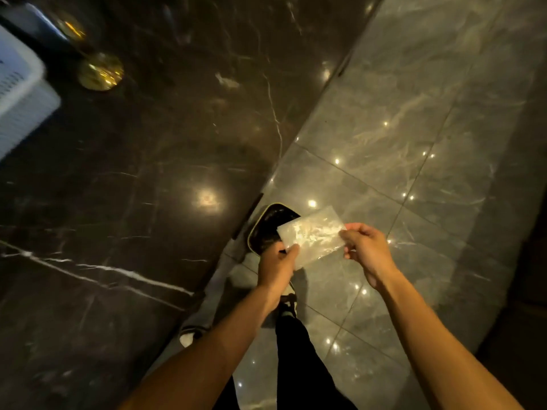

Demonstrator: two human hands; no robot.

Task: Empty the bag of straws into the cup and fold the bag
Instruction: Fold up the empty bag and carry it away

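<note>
A clear, flat plastic bag [312, 236] is held in the air over the floor, beside the counter's edge. My left hand [276, 266] pinches its lower left corner. My right hand [365, 247] pinches its right edge. The bag looks like a small flattened rectangle and I see no straws in it. No cup with straws is in view.
A dark marble counter [133, 173] fills the left side, with a white slotted basket [20, 90] and a gold round base [100, 71] at its far left. A black bin [266, 229] stands on the grey tiled floor [414, 143] just under the bag. My legs and shoes show below.
</note>
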